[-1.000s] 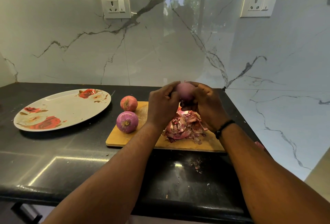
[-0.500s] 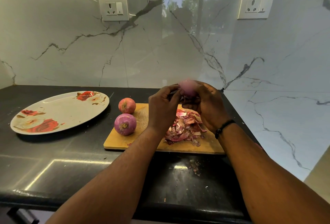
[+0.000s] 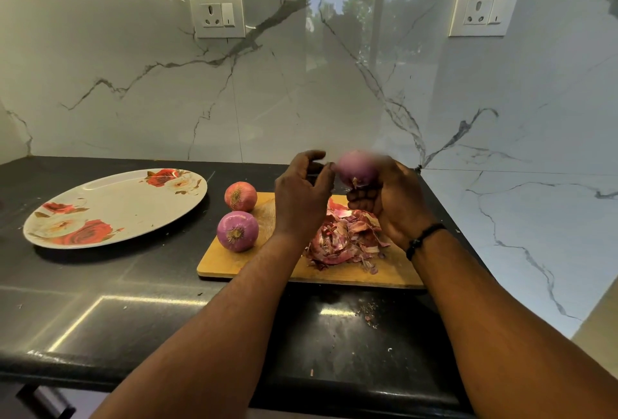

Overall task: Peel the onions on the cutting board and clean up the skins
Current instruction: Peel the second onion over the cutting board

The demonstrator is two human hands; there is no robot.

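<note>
Work surface: a black polished desk (image 3: pixel 140 311) set against a white marble-patterned wall (image 3: pixel 133 91). Two white socket plates are mounted on the wall, one at left (image 3: pixel 217 14) and one at right (image 3: pixel 483 10). The glossy wall carries a reflection of a window and trees. Small skin fragments (image 3: pixel 369 315) lie on the desk just in front of the board.

A floral plate (image 3: pixel 115 208) rests on the desk to the left, apart from the wooden cutting board (image 3: pixel 240 263). On the board's left end sit two onions: the rear onion (image 3: pixel 240 196) and the front onion (image 3: pixel 237 230), close together. A pile of skins (image 3: pixel 346 239) occupies the board's middle to right.

The right hand (image 3: pixel 391 201) grips a purple onion (image 3: pixel 357 167) above the board, fingers curled under it. This held onion is blurred. The left hand (image 3: pixel 302 194) is released, fingers loosely curved, just beside the held onion; whether it touches the onion cannot be determined.

Change from the earlier frame: the left hand, previously closed against the onion together with the right hand, has come away to the left. The onions on the board, the skins and the plate keep their positions.
</note>
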